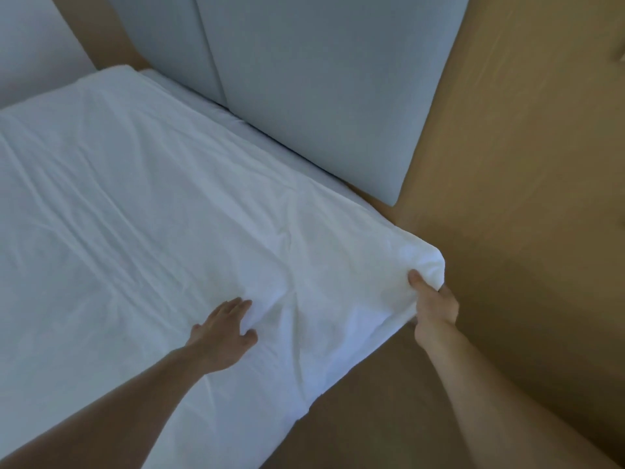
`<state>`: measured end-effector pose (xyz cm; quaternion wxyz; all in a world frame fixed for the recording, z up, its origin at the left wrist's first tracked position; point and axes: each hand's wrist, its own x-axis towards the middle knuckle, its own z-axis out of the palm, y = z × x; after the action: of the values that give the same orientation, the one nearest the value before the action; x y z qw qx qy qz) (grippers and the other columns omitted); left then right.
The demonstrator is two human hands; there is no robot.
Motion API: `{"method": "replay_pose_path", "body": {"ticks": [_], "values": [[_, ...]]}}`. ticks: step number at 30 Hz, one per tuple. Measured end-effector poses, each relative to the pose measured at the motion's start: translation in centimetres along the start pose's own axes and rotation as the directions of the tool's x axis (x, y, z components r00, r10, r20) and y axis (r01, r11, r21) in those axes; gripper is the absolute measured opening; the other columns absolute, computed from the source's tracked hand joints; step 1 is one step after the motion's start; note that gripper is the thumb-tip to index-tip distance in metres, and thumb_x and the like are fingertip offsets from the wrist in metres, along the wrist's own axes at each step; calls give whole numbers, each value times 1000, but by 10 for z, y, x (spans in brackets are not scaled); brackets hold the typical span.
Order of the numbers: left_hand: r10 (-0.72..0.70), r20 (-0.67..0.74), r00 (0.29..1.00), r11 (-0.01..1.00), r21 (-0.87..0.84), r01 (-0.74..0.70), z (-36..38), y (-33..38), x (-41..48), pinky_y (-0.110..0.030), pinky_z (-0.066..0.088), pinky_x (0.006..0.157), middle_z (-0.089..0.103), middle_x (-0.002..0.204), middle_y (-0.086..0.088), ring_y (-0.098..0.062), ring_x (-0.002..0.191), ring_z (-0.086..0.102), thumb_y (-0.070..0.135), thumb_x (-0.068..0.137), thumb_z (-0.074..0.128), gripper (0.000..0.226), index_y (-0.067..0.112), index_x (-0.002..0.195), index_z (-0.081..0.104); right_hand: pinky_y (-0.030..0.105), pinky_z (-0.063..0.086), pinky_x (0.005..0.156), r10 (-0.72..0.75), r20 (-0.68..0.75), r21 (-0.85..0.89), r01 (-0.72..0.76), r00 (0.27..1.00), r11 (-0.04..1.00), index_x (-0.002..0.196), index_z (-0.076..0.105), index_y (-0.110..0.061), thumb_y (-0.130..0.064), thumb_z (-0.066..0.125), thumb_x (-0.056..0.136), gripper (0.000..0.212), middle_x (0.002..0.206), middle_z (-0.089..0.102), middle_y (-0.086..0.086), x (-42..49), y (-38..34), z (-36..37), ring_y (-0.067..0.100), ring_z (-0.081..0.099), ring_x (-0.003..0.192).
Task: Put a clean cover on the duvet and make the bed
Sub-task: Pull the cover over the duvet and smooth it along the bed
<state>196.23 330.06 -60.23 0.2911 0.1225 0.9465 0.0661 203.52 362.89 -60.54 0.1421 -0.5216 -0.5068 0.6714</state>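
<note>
Evidently the step in hand is squaring the covered duvet (152,214) at the head of the bed. It lies spread over the mattress (257,128), with its upper edge just beside the grey padded headboard (321,96).

The right hand (434,308) grips the near corner (429,262), thumb on top and the other fingers curled beneath the bunched fabric, out over the brown floor (507,231). The left hand (225,333) rests flat on the cloth a little inward, fingers straight and spread, holding nothing.

To do this well, the person should probably pull the corner outward and toward the headboard in one even draw. The flat hand should anchor the filling so that only the slack moves. Creases fan from the corner toward the left hand, which suggests the fabric is not yet taut. A sharp tug could drag the whole duvet askew.

The upper edge runs parallel to the headboard, from upper left down to the gripped corner. The side edge runs from that corner toward the bottom of the view. The long axis most likely follows that side edge, away from the headboard, but the foot end is out of view.
</note>
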Motion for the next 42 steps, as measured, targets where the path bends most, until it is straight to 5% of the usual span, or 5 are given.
{"method": "replay_pose_path", "body": {"ticks": [13, 19, 26, 34, 42], "values": [[-265, -170, 949, 612, -791, 29, -78, -45, -107, -34, 40, 103, 56, 140, -6, -26, 126, 54, 41, 101, 49, 35, 18, 125, 58, 34, 52, 72, -175, 637, 325, -55, 750, 944, 80, 65, -10, 3, 47, 79, 22, 74, 70, 3, -194, -50, 119, 24, 65, 76], [-370, -190, 909, -166, -949, -266, -144, -162, -269, -41, 50, 77, 71, 91, -7, -28, 81, 66, 57, 96, 37, 55, 14, 98, 71, 23, 45, 56, -139, 981, 87, 338, 133, 937, 70, 61, -2, -3, 58, 63, 8, 59, 57, 0, -445, 8, 180, 12, 55, 55], [-523, 155, 838, 56, -975, 216, -43, -322, -415, -45, 59, 73, 71, 106, -23, -38, 86, 70, 38, 82, 75, 49, -3, 108, 69, 35, 38, 98, 351, 785, 439, 858, -511, 268, 100, 67, -9, -16, 57, 88, 17, 109, 68, 10, -577, 173, 158, 25, 59, 107], [-790, 219, 572, 55, -905, 422, 130, -318, -387, -29, 42, 60, 64, 95, -19, -29, 76, 58, 12, 92, 50, 19, -1, 99, 62, 35, 27, 114, 574, 780, 203, 969, -249, 143, 99, 69, -25, -46, 57, 87, 27, 121, 64, -9, -480, 275, 73, 11, 48, 124], [-845, 127, 519, -19, -978, 208, 130, -307, -359, -35, 45, 75, 60, 113, -15, -31, 95, 56, 45, 93, 64, 50, 3, 119, 54, 50, 36, 110, -106, 787, -600, 794, 608, 98, 148, 34, -19, -56, 72, 79, 87, 152, 38, 3, -350, 227, 92, 28, 36, 140]]}}
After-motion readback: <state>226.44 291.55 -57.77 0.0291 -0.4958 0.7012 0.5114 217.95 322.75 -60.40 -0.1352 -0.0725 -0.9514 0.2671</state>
